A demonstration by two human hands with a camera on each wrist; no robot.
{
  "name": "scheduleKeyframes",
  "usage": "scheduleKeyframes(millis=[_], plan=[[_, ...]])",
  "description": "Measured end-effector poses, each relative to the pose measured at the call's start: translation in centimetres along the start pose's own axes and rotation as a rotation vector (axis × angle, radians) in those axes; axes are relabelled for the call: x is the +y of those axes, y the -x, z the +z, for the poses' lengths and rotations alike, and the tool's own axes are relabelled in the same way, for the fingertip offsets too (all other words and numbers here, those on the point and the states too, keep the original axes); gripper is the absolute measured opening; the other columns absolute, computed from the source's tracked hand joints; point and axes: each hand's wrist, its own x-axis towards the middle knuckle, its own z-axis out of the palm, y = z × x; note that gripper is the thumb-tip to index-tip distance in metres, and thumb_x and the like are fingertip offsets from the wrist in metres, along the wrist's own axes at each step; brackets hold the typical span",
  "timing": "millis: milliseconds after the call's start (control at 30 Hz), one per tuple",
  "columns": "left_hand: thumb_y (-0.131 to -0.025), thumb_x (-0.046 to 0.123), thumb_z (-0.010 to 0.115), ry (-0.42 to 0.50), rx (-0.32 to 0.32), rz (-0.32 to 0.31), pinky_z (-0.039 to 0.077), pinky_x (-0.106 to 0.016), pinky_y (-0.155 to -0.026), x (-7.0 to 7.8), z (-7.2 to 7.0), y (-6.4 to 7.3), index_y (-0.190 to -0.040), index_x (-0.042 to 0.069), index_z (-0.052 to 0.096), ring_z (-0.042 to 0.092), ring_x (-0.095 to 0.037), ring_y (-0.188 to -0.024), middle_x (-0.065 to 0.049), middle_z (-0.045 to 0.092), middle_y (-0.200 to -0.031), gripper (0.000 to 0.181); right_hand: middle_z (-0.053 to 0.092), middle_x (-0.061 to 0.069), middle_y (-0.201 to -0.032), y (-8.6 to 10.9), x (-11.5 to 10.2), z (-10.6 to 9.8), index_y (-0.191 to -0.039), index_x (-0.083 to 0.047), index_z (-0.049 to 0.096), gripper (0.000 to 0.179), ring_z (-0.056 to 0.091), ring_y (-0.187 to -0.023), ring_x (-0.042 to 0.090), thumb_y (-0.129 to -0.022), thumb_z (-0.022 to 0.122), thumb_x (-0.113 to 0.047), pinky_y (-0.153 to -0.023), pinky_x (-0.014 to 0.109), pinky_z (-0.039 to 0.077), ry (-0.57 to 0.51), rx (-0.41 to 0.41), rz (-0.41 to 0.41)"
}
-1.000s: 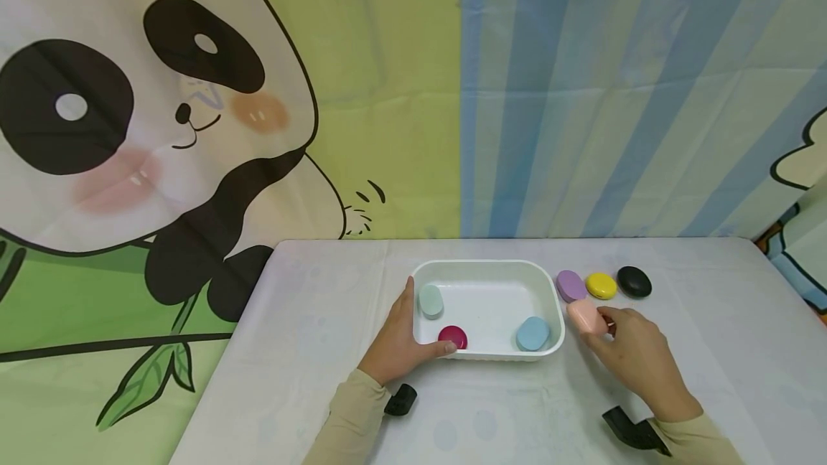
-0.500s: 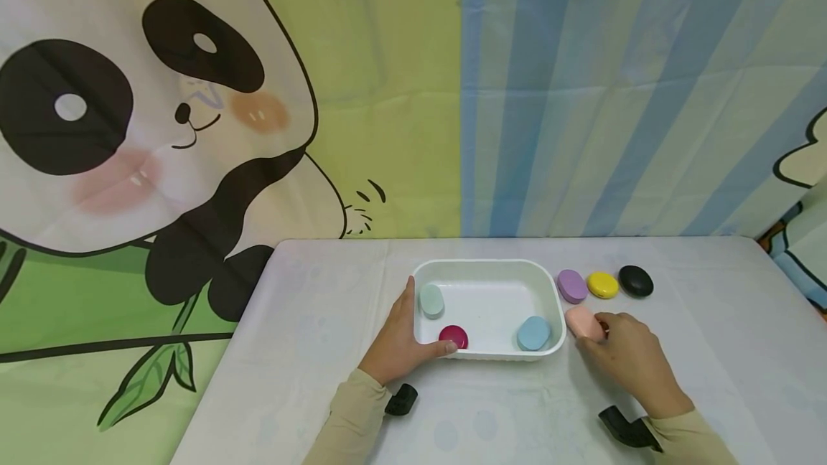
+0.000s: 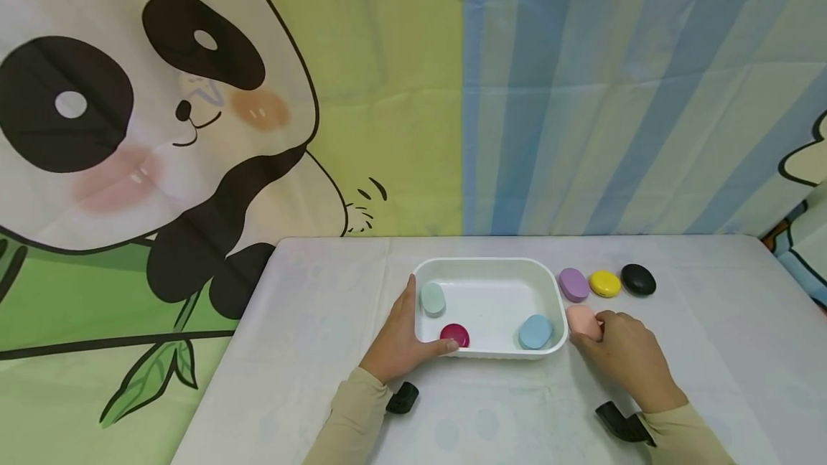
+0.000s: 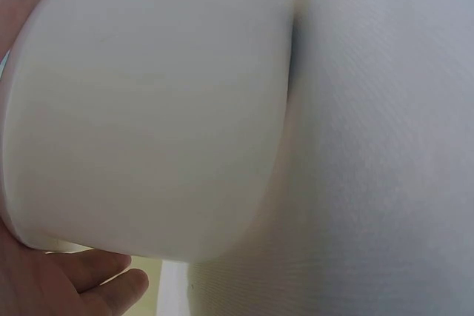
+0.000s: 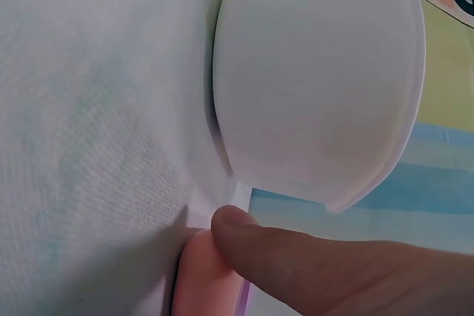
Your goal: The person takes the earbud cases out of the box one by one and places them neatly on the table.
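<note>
In the head view my left hand (image 3: 403, 336) grips the left end of a white rectangular tray (image 3: 494, 268), thumb over its front rim and fingers along its side. The left wrist view shows the tray's outer wall (image 4: 148, 109) close up between thumb and fingers. Inside lie a pale green rounded piece (image 3: 433, 299), a crimson disc (image 3: 456, 334) beside my left thumb, and a light blue piece (image 3: 535, 332). Just right of the tray, my right hand (image 3: 627, 357) pinches a smooth pink rounded block (image 3: 583, 322). The right wrist view has my thumb against this block (image 5: 204, 279), low by the tablecloth.
Behind the pink block, a purple oval piece (image 3: 573, 285), a yellow one (image 3: 604, 283) and a black one (image 3: 638, 280) lie in a row on the white tablecloth (image 3: 517, 407). A printed curtain (image 3: 388, 92) hangs along the table's back edge.
My right hand has shifted slightly left and lower with the pink block, bringing it closer to the tray's right end. My left hand keeps its hold on the tray.
</note>
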Motion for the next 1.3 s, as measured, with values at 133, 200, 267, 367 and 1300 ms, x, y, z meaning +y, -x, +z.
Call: scheduleKeyframes(millis=[133, 200, 267, 367, 1300], plan=[[-0.058, 0.075, 0.067, -0.003, 0.0, -0.003, 0.027, -0.046, -0.107, 0.0, 0.0, 0.0, -0.149, 0.025, -0.007, 0.021, -0.022, -0.136, 0.0, 0.013, -0.153, 0.127, 0.05, 0.004, -0.06, 0.0, -0.1, -0.2, -0.077, 0.003, 0.059, 0.04, 0.045, -0.055, 0.02, -0.073, 0.076, -0.033, -0.049, 0.034, 0.037, 0.004, -0.017, 0.006], [-0.058, 0.075, 0.067, -0.005, 0.0, -0.004, 0.027, -0.046, -0.106, 0.0, 0.1, 0.0, -0.149, 0.024, -0.006, 0.022, -0.022, -0.136, -0.001, 0.013, -0.153, 0.127, 0.051, 0.005, -0.061, 0.0, -0.2, -0.4, -0.08, 0.005, 0.06, 0.043, 0.046, -0.056, 0.021, -0.074, 0.075, -0.035, -0.049, 0.035, 0.038, 0.013, -0.03, 0.013], [-0.058, 0.075, 0.067, -0.009, 0.001, -0.002, 0.028, -0.046, -0.106, 0.1, 0.1, 0.0, -0.149, 0.024, -0.006, 0.023, -0.022, -0.135, -0.001, 0.014, -0.153, 0.127, 0.056, 0.01, -0.066, -0.1, -0.4, -0.8, -0.09, 0.01, 0.061, 0.05, 0.052, -0.06, 0.024, -0.075, 0.074, -0.036, -0.052, 0.039, 0.043, 0.028, -0.037, 0.025], [-0.059, 0.075, 0.067, -0.014, 0.004, 0.006, 0.028, -0.046, -0.106, 0.1, 0.0, -0.1, -0.149, 0.023, -0.006, 0.023, -0.022, -0.135, -0.001, 0.015, -0.152, 0.127, 0.061, 0.018, -0.077, -0.1, -0.8, -1.3, -0.103, 0.014, 0.058, 0.06, 0.057, -0.068, 0.031, -0.076, 0.073, -0.037, -0.058, 0.046, 0.047, 0.036, -0.025, 0.031], [-0.061, 0.063, 0.075, 0.008, 0.005, 0.005, 0.027, -0.046, -0.106, -0.2, 0.2, 0.0, -0.149, 0.022, -0.006, 0.024, -0.02, -0.135, 0.0, 0.016, -0.152, 0.127, 0.058, 0.02, -0.111, -1.5, -6.2, -4.4, -0.117, 0.0, 0.058, 0.057, 0.051, -0.102, 0.037, -0.071, 0.08, -0.028, -0.081, 0.051, 0.046, -0.075, -0.035, -0.224]])
